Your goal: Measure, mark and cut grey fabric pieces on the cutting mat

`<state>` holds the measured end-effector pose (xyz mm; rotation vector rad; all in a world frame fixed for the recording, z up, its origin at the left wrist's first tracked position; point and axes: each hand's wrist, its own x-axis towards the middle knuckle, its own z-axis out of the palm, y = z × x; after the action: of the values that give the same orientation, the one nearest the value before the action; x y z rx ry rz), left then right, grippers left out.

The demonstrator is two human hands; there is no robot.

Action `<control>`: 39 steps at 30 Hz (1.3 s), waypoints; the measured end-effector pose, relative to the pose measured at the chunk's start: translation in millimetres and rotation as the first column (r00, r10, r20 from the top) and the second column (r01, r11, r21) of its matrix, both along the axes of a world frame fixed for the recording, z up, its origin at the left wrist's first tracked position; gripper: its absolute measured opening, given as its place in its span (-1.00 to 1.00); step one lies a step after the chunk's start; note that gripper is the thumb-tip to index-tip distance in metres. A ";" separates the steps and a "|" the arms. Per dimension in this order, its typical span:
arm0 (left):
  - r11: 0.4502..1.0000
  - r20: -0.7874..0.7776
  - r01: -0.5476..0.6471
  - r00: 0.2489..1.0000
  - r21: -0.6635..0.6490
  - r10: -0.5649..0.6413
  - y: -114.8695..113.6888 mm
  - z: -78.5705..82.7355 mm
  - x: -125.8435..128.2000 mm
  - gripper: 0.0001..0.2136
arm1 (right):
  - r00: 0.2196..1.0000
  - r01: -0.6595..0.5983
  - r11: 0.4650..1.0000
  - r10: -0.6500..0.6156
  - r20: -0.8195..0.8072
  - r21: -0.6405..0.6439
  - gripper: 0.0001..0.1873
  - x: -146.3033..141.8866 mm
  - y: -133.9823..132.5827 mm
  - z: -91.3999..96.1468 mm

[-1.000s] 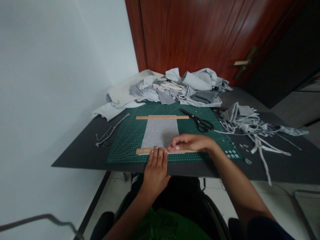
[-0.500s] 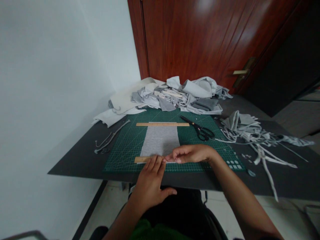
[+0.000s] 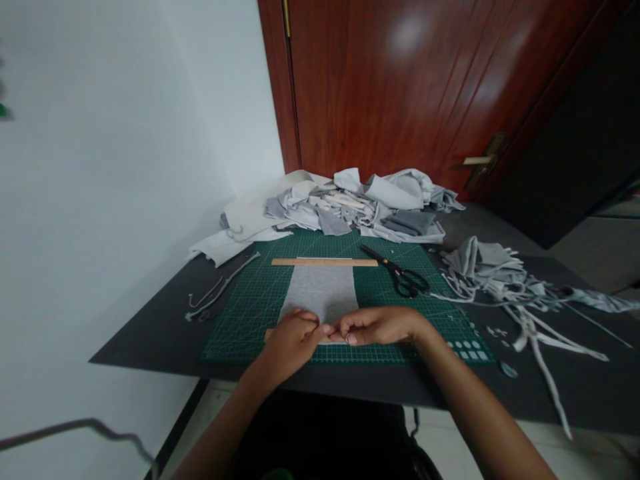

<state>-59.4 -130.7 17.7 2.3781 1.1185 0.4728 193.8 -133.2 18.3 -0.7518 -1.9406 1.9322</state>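
A grey fabric rectangle [image 3: 320,291] lies on a green cutting mat [image 3: 250,313]. One wooden ruler [image 3: 324,262] lies along its far edge. A second wooden ruler [image 3: 268,335] at the near edge is mostly hidden under my hands. My left hand [image 3: 290,343] has its fingers curled down on the near ruler and fabric edge. Beside it, my right hand [image 3: 375,325] has its fingers bent and pinched at that same edge. The fingertips of both hands meet at the middle.
Black scissors [image 3: 403,275] lie on the mat's far right. A heap of grey and white fabric [image 3: 350,200] sits at the back. Cut strips and scraps [image 3: 505,280] spread to the right, thin strips [image 3: 215,290] to the left. A wooden door [image 3: 400,87] stands behind the dark table [image 3: 150,327].
My left hand moved forward from the table's near edge and curled its flat fingers over the near ruler. The right hand stayed at the fabric edge. The camera tilted up slightly.
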 end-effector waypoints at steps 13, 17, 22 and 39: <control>0.997 -0.085 -0.017 0.996 -0.069 0.011 58.0 2.0 9.8 -0.69 | 0.999 -0.017 1.000 0.018 -0.034 0.016 -0.57 -4.3 1.2 -1.3; 1.000 -0.228 0.022 0.973 -0.011 -0.024 72.3 16.4 19.3 -0.72 | 0.999 -0.027 0.999 0.028 -0.017 0.039 -0.60 -5.0 2.2 -1.0; 0.980 -0.301 0.064 0.953 0.187 -0.004 93.4 22.4 36.3 -0.74 | 1.000 -0.021 0.997 0.020 0.014 0.070 -0.61 -6.3 3.8 -4.7; 0.924 -0.239 0.333 0.928 0.190 -0.285 159.6 -16.2 55.8 -0.32 | 1.000 -0.017 0.996 0.015 0.024 0.086 -0.63 -3.8 0.9 -2.7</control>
<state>-3.6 28.9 1.5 2.7969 0.7758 0.2559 190.0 -132.3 15.6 -0.7395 -2.0356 1.8436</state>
